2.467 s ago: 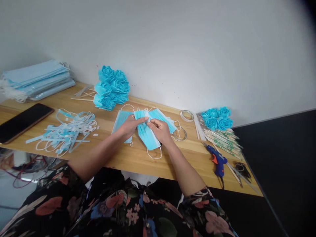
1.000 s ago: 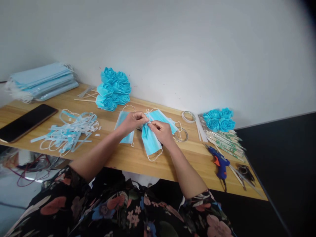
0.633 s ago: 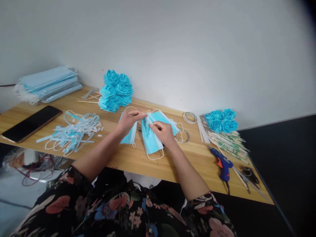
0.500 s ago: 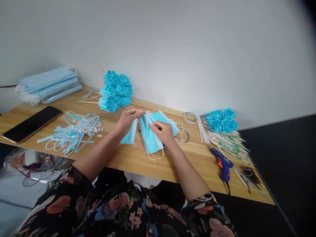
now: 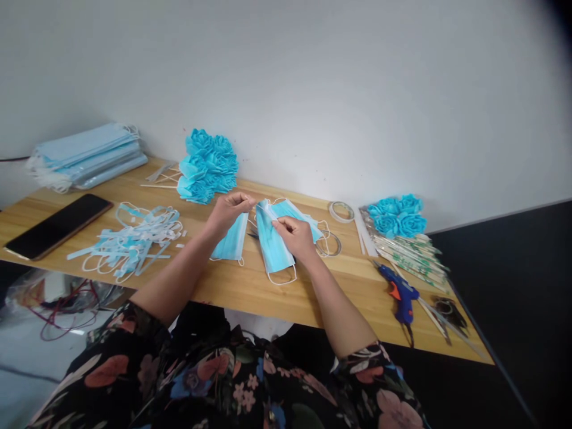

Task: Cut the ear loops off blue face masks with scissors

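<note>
My right hand (image 5: 295, 236) is closed on a blue face mask (image 5: 276, 247), with the thumb on its face and a white ear loop hanging at its lower end. My left hand (image 5: 231, 210) is pinched just left of the mask's top edge, slightly apart from it. What lies between those fingertips is too small to make out. Under the left hand a second mask (image 5: 232, 241) rests on the table. Another mask (image 5: 292, 214) lies partly hidden behind my right hand.
Cut mask strips (image 5: 134, 241) and a phone (image 5: 58, 225) lie to the left, with a mask stack (image 5: 89, 155) behind. Blue paper-like roses (image 5: 208, 167) stand at the back; more roses (image 5: 397, 215) lie right. A tape roll (image 5: 341, 212) and a glue gun (image 5: 401, 293) are on the right.
My left hand has moved a little left, away from the mask's top edge, leaving a small gap. My right hand still holds the mask in nearly the same place.
</note>
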Available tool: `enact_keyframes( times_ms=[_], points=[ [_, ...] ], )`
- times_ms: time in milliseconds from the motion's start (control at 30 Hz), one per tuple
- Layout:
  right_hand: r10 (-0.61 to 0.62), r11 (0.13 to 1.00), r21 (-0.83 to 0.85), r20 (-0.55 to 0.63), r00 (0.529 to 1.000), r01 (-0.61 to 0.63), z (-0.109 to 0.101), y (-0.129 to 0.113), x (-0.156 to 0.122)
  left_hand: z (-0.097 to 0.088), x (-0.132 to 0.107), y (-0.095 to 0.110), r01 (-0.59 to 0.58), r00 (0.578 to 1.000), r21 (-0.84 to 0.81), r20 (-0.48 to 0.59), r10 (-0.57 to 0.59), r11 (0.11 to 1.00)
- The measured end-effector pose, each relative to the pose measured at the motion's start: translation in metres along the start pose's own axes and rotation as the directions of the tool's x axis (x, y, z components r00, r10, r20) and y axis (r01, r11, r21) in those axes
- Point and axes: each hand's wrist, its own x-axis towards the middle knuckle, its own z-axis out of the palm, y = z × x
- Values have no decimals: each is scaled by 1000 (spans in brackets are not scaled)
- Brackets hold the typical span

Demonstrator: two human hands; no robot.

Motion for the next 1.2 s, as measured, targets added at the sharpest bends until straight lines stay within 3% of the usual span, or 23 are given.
enact_keyframes(
  times_ms=[133,533,767,867,933,1000,1067,1200],
  points=[
    [-19,999,-30,0,1000,19,1,4,0,-1,2,-8,14,996,-91,85,-6,996],
    [-63,997,-35,-21,998,63,3,6,0,18,-7,-18,109,990,-223,113,-85,969],
    [-81,996,-27,2,997,81,2,4,0,17,-6,-21,98,983,-195,171,-65,976],
    [-79,997,-16,0,997,79,3,6,-1,21,-8,-17,86,986,-167,155,-60,982],
    [-70,997,-12,4,998,70,3,7,-1,21,-9,-8,28,997,-162,76,-16,986],
    [-50,999,-6,4,999,50,3,7,0,12,-9,9,-85,995,-165,-70,74,983],
    [-23,1000,4,-5,1000,23,2,7,0,-8,-7,33,-211,960,-136,-217,178,968],
    [22,999,37,-39,999,-20,-1,5,2,-79,10,83,-330,890,32,-322,322,944]
  ],
)
